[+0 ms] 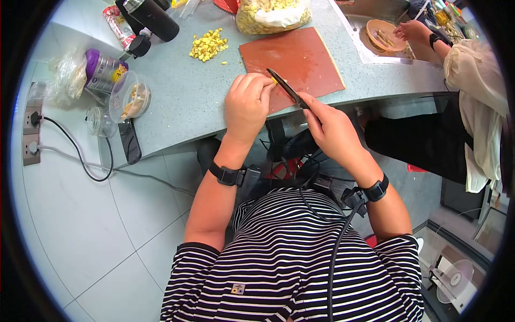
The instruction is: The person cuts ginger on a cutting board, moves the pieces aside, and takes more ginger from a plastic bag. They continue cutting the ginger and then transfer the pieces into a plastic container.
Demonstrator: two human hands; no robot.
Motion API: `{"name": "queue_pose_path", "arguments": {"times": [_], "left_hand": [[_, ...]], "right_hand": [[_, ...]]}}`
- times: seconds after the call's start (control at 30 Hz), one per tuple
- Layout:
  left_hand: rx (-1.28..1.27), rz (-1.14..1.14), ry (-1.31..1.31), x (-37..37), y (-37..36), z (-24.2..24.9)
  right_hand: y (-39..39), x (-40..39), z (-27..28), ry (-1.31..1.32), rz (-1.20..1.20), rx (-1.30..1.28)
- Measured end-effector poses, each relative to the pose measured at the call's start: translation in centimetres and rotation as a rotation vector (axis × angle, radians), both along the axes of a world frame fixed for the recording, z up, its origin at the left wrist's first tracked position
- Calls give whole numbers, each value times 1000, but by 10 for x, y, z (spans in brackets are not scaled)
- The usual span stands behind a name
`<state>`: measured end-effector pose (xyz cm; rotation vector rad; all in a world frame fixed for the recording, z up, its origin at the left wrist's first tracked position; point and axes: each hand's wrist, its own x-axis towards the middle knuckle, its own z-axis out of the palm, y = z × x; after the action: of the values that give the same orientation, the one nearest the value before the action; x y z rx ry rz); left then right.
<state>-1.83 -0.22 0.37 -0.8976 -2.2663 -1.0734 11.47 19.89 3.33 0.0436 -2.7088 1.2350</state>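
Note:
My right hand (333, 129) is closed around the handle of a dark-bladed knife (283, 85), its blade slanting up and to the left. Pinched in the fingers of my left hand (248, 102) is a small yellow piece of what looks like ginger (274, 80), right beside the blade; most of it is hidden by the fingers. Both hands are at the near left part of a reddish-brown cutting board (311, 59). To the left of the board, a pile of chopped yellow pieces (208, 45) lies on the speckled counter (177, 102).
A plastic bag of yellow pieces (273, 16) rests behind the board. On the left stand a black bottle (153, 20), a purple can (104, 70), a clear tub (129, 97) and a phone (130, 140). At right, another person's hand (412, 31) reaches over an orange bowl (382, 26) in the sink.

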Motion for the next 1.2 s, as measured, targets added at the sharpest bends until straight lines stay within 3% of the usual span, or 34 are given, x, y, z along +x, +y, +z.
{"name": "queue_pose_path", "arguments": {"times": [0.87,1.03,1.2], "left_hand": [[26,-40,-36,-4,0,-1],[43,-33,-91,-5,-2,-3],[40,-29,-87,-5,-2,-4]], "right_hand": [[5,-14,8,-62,87,240],[-6,-18,-3,-62,25,26],[-8,-7,6,-93,-3,-22]]}}
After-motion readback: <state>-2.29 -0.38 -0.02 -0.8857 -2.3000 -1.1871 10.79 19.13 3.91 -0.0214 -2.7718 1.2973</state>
